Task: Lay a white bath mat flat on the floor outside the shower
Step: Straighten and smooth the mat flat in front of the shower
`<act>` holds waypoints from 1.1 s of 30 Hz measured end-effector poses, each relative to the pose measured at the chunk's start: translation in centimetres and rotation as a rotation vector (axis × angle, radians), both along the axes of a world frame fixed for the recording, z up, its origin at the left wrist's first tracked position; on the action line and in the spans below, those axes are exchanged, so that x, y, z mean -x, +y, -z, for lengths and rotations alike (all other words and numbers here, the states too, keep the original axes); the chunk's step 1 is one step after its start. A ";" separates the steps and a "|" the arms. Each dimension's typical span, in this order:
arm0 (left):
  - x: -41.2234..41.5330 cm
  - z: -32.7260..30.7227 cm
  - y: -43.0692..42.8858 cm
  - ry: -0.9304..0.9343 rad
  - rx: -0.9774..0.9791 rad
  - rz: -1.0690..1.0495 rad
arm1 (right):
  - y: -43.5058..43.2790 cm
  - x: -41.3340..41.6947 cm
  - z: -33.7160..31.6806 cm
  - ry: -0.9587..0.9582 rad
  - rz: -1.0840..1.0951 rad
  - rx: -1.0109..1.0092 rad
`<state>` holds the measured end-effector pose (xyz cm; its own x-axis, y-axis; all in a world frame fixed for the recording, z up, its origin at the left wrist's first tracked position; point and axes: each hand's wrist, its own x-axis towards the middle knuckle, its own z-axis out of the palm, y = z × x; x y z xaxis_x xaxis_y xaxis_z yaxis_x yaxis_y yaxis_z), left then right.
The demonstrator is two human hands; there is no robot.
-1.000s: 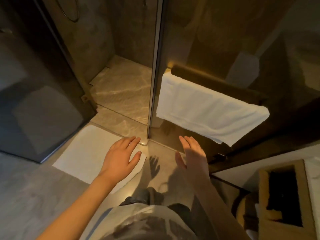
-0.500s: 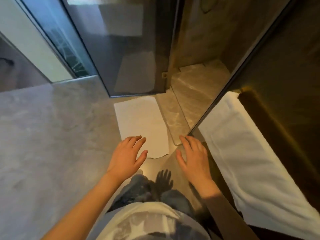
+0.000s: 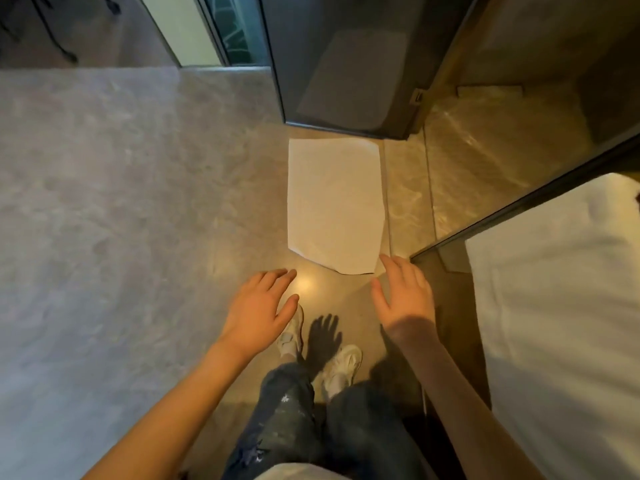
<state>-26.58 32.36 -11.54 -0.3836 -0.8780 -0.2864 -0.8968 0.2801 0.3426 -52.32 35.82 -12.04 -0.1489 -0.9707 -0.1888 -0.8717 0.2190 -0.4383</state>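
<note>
Head view, bath mat (image 3: 335, 202) beyond spread fingers (image 3: 391, 266)

White folded towel (image 3: 561, 323): cut off by right and bottom frame edges; its hanging bar not visible. Left white sneaker (image 3: 292, 336): partly covered by left hand (image 3: 258, 315). Both forearms run off the bottom edge. Dark glass shower door (image 3: 346, 64): top cropped.

Grey stone floor (image 3: 104, 220) filled the left. A dark glass door (image 3: 346, 64) stood ahead, beside warm-lit marble shower floor (image 3: 502, 150).
</note>
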 end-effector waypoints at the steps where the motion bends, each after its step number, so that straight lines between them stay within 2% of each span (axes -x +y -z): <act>1: 0.2 0.9 -0.8 -0.001 -0.012 0.006 | -0.4 0.1 1.0 -0.003 -0.013 0.045; 6: 1.3 6.9 -6.0 0.010 -0.001 0.045 | -4.3 0.9 7.2 -0.041 0.026 0.122; 11: 2.8 18.9 -12.3 0.033 0.034 0.093 | -9.6 2.3 18.3 0.067 -0.014 0.024; 17: 4.3 38.9 -20.6 0.029 0.076 0.140 | -16.8 4.3 36.9 0.091 -0.030 0.077; 20: 4.8 49.8 -25.0 0.043 0.058 0.187 | -21.0 4.6 47.6 0.039 -0.023 0.015; 26: 4.1 69.6 -32.2 0.112 0.059 0.187 | -27.1 3.2 68.2 -0.053 -0.013 0.047; 30: 3.0 79.2 -32.3 0.083 0.058 0.279 | -27.1 1.4 78.9 0.049 -0.081 -0.045; 33: 1.9 83.9 -30.8 -0.017 0.087 0.282 | -25.5 0.8 83.4 0.125 -0.132 -0.048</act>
<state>-28.49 1.55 -95.44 -0.6120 -0.7588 -0.2231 -0.7846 0.5471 0.2916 -53.11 10.29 -95.48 -0.0465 -0.9736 -0.2233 -0.9413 0.1175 -0.3165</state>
